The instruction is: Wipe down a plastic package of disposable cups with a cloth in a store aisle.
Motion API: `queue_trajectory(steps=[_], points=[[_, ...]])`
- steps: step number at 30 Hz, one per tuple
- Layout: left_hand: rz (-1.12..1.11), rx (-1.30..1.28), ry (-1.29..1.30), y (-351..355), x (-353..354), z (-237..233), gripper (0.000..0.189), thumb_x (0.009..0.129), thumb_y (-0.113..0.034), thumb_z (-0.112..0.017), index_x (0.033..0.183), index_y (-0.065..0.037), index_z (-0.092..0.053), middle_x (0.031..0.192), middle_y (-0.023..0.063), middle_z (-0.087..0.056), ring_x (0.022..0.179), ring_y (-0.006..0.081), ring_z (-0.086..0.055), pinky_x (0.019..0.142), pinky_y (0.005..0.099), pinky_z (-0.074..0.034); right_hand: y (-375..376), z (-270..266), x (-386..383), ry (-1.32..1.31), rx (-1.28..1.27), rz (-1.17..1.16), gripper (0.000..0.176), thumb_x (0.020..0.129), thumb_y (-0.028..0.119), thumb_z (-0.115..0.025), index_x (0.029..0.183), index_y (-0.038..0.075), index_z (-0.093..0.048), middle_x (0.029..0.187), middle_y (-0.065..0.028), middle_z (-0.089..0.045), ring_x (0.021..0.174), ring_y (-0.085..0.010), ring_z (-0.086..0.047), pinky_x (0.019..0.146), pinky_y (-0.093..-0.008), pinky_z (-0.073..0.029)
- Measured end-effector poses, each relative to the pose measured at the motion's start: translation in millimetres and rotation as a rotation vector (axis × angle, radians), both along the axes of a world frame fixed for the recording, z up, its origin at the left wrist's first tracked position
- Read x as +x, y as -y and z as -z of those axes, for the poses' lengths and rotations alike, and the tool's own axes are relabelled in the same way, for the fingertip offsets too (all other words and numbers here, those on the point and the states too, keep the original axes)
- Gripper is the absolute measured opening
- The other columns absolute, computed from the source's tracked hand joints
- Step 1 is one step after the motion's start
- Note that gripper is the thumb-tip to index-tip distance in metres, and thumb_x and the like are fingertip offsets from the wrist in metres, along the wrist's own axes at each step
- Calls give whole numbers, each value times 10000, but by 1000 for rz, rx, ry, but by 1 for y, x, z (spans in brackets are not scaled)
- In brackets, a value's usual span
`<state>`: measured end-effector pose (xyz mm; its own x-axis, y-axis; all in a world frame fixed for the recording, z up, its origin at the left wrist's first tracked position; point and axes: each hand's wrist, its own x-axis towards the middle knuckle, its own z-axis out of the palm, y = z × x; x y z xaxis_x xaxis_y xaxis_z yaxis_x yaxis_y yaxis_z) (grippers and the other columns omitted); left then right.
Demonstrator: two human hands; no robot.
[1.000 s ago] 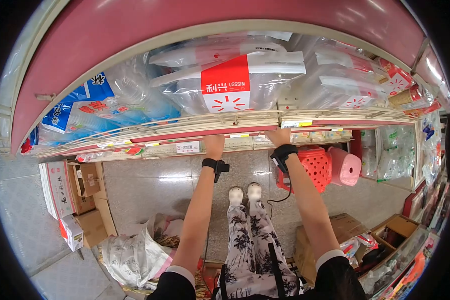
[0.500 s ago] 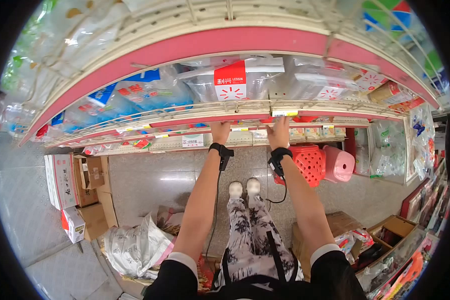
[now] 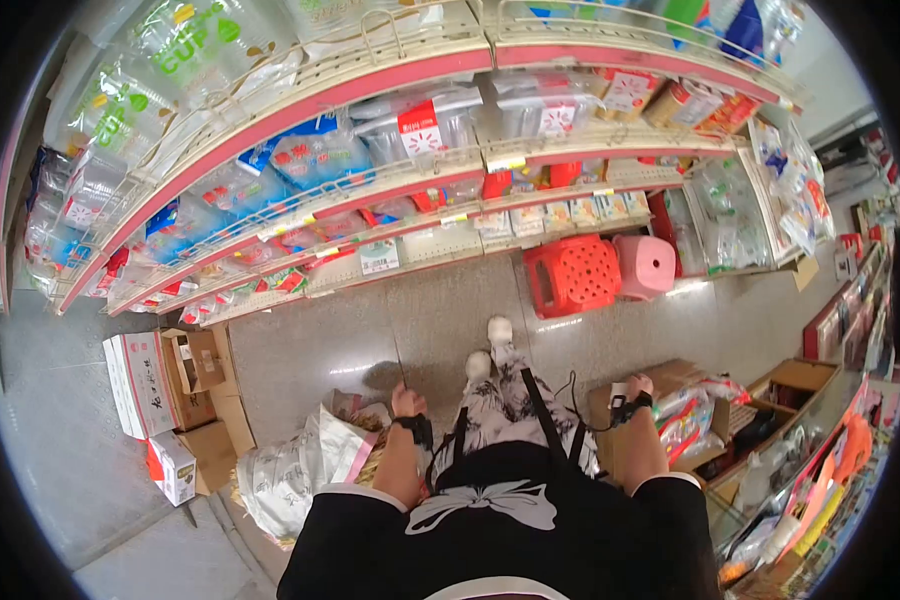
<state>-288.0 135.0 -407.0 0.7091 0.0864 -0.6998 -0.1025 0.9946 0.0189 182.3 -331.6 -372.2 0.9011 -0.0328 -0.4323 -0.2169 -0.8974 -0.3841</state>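
Note:
My left hand (image 3: 408,401) hangs low at my left side, fingers loosely bent and apart, with nothing seen in it. It is over the floor near a white sack (image 3: 305,455). My right hand (image 3: 639,386) hangs at my right side beside an open cardboard box (image 3: 660,380); its fingers are partly visible, loosely bent, with nothing seen in them. Both wrists wear black straps. Before me is a shelf unit (image 3: 410,185) with packs of clear plastic cups (image 3: 175,55), a clear pack with a red and white label (image 3: 420,130) and blue-tinted packs (image 3: 320,160).
A red plastic stool (image 3: 575,275) and a pink stool (image 3: 646,266) stand under the shelf on the right. Cardboard boxes (image 3: 195,360) are stacked on the left floor. Behind on the right are a crate (image 3: 790,385) and goods in bright packaging (image 3: 820,510).
Both hands have left the shelf edge and dropped back to my sides. I have stepped or leaned back; more of the shelf shows, and my feet are now apart, mid-step.

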Motion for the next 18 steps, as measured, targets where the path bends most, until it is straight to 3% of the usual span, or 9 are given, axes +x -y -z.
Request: queue_trajectory(steps=[2,5,8,10,12,14,16,17,18], points=[[-222,-46,-691,70,-66,26,477,793,-522,-513,571,-100,-497,602,109,-489,575,316,-467,506,478,-341,59,-35,-27,-190,-717,-808,246,784,227,-555,955,110,-687,1010,-141,-670,906,-284,-652,727,-421,-524],[-62,92,-619,65,-128,0,427,813,-452,-535,573,-100,-501,598,76,-496,629,290,-508,546,453,-379,116,-20,-50,-252,-667,-601,247,776,197,-553,957,104,-692,1022,-117,-670,928,-302,-646,745,-424,-521],[33,473,-84,21,-148,-29,385,833,-381,-558,575,-101,-504,594,43,-503,682,265,-549,587,429,-416,104,-28,-50,-225,-614,-703,249,803,203,-519,943,88,-691,996,-136,-666,920,-318,-644,774,-421,-521],[98,1161,-341,0,-130,-26,283,828,-388,-540,951,-136,-585,874,36,-607,815,317,-549,615,505,-418,86,-39,-53,-216,-577,-772,258,822,207,-497,934,78,-689,978,-149,-664,915,-328,-642,794,-419,-522],[-246,490,-434,-23,-120,17,277,840,-339,-543,1067,-180,-559,945,45,-614,825,291,-563,645,497,-438,21,-66,-30,-142,-563,-924,240,837,208,-494,930,103,-690,969,-154,-661,920,-320,-640,787,-418,-524],[-296,472,-403,-55,-43,-17,338,852,-291,-547,1183,-225,-534,1016,54,-622,836,264,-577,676,489,-457,38,79,22,39,192,-462,214,804,196,-540,934,109,-686,931,-153,-668,860,-292,-655,746,-395,-526],[-189,535,-372,-91,29,-42,467,852,-244,-570,1300,-263,-440,1063,65,-611,885,254,-586,722,483,-472,-93,-20,47,-86,190,-152,186,752,141,-591,910,89,-674,864,-141,-666,771,-243,-644,692,-360,-512],[-219,549,-347,-107,78,-65,467,852,-244,-570,1300,-263,-440,1063,66,-611,885,254,-586,722,483,-472,-135,-10,74,13,307,-289,184,734,119,-608,905,80,-662,828,-126,-655,751,-229,-628,682,-351,-503],[-83,839,-462,-117,128,-91,509,842,-221,-596,1318,-233,-418,1059,66,-610,903,243,-587,745,463,-474,-176,-2,101,113,421,-429,188,715,96,-624,899,71,-650,792,-111,-645,732,-214,-612,671,-342,-493]])
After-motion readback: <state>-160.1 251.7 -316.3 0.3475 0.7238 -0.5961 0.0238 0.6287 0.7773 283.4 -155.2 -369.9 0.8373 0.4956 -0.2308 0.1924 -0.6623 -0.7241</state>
